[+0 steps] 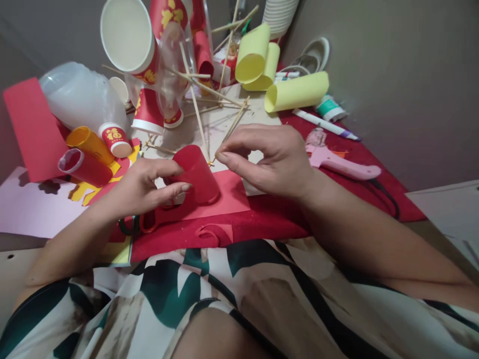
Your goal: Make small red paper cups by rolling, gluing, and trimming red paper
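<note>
1. My left hand [144,187] is curling round a red paper tube [196,174], thumb and fingers gripping it low over the bench [220,127].
2. My right hand [273,159] is pinching the end of a wooden skewer [234,124], just beside the tube's rim.
3. A big paper cup [125,35] is lying tipped, showing its white inside.
4. Three yellow paper rolls [295,92] are lying beyond, and one pink glue gun [337,162] is lying to the right.

The one camera is sitting on the person's head, facing forward and steeply down over the lap [224,289]. It is hanging close above the left hand [142,188] and the right hand [271,159], which are filling the middle of the frame around a red paper roll [198,174]. The table [220,127] is running away toward the top edge, with the wall [392,75] closing off the right side.
</note>
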The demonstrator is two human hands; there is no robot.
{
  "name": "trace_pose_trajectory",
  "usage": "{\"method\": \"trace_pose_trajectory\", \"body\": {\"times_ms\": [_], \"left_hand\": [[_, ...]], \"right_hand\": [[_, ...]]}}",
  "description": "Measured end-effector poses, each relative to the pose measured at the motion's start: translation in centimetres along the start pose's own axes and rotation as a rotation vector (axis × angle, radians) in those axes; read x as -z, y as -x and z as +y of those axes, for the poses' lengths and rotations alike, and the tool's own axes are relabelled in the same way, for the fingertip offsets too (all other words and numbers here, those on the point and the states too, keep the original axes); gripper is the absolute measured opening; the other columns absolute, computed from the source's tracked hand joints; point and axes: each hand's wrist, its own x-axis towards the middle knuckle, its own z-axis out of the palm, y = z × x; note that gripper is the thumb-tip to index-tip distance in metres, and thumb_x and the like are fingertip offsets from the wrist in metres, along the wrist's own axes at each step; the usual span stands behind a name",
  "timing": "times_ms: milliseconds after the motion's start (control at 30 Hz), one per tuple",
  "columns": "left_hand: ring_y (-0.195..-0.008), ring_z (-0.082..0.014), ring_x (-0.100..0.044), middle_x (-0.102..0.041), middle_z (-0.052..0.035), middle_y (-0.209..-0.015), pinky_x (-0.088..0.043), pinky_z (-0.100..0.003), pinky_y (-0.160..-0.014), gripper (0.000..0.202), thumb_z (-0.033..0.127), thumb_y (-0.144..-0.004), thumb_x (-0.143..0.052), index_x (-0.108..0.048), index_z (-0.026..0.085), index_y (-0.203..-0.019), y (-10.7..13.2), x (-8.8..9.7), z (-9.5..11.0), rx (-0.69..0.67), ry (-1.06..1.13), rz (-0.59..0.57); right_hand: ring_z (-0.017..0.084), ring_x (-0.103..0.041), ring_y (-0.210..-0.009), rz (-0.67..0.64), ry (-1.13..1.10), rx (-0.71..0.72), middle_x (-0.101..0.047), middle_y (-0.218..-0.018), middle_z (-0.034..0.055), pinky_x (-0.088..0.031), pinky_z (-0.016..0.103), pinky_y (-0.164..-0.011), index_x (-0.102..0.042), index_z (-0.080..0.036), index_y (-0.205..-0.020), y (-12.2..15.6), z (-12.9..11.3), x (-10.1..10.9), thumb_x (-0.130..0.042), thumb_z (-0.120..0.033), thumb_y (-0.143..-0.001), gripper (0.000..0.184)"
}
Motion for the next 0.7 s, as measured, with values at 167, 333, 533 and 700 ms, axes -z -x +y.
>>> {"method": "trace_pose_trajectory", "body": {"times_ms": [167,333,533,700], "left_hand": [[-0.054,-0.0106,-0.058,-0.067,-0.0014,-0.064,-0.046,-0.019,-0.049,0.017,0.030,-0.085,-0.076,-0.071,0.014,-0.079,-0.7,0.6,1.7,0.293,0.424,-0.098],[-0.048,-0.0053,-0.042,-0.053,0.0035,-0.054,-0.033,-0.016,-0.044,0.019,0.026,-0.084,-0.075,-0.067,0.013,-0.073,-1.5,0.1,2.3,0.353,0.534,-0.251],[-0.047,-0.0043,-0.033,-0.043,0.0065,-0.054,-0.025,-0.016,-0.044,0.025,0.031,-0.083,-0.076,-0.063,0.013,-0.073,-1.9,-0.5,1.8,0.375,0.534,-0.300],[-0.051,-0.0051,-0.038,-0.051,0.0050,-0.064,-0.031,-0.016,-0.047,0.018,0.026,-0.082,-0.075,-0.065,0.015,-0.092,-1.4,-0.9,0.9,0.375,0.623,-0.166]], "right_hand": [[0.015,-0.067,-0.077,0.176,-0.199,-0.054,-0.074,-0.087,0.0031,-0.054,0.029,-0.066,-0.073,-0.021,-0.093,0.0,-1.5,0.0,-0.068,-0.017,-0.089,0.008],[0.006,-0.054,-0.055,0.000,-0.292,-0.257,-0.076,-0.095,0.0011,-0.047,0.020,-0.050,-0.072,-0.020,-0.103,0.1,-2.6,0.1,-0.071,-0.018,-0.087,0.017],[0.003,-0.045,-0.050,-0.226,-0.460,-0.516,-0.070,-0.086,0.0012,-0.039,0.018,-0.046,-0.070,-0.015,-0.107,-0.2,-2.5,0.0,-0.071,-0.018,-0.083,0.024],[0.004,-0.048,-0.054,-0.247,-0.653,-0.641,-0.066,-0.082,-0.0007,-0.041,0.017,-0.049,-0.070,-0.015,-0.103,-0.4,-2.3,-0.5,-0.070,-0.015,-0.083,0.020]]}}
